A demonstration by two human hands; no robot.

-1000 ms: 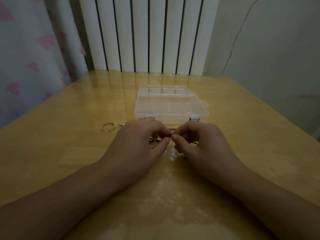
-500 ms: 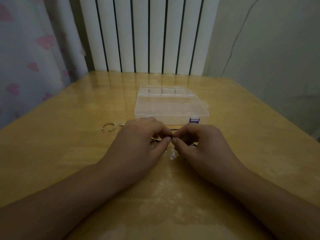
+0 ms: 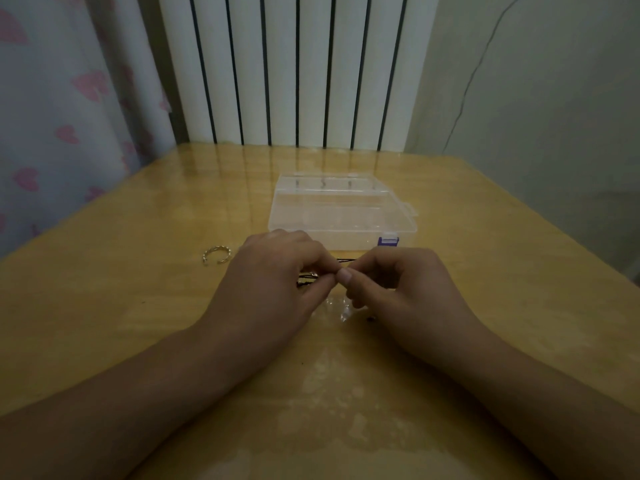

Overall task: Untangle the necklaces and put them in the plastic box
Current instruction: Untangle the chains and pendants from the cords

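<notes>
Thin dark necklace cords (image 3: 306, 280) lie tangled on the wooden table, mostly hidden under my fingers. My left hand (image 3: 277, 282) and my right hand (image 3: 398, 289) meet fingertip to fingertip over them, each pinching a piece of cord. A short dark strand (image 3: 346, 260) shows above the fingers. The clear plastic box (image 3: 341, 211) stands just beyond the hands with its lid down and a purple latch (image 3: 388, 241) at the front right.
A gold open ring (image 3: 216, 254) lies on the table (image 3: 138, 306) left of my left hand. A white radiator stands behind the table, a heart-patterned curtain on the left, a plain wall on the right.
The fingertips have shifted slightly as they work the cord; the right thumb now presses closer to the left fingers. The box and the ring have not moved.
</notes>
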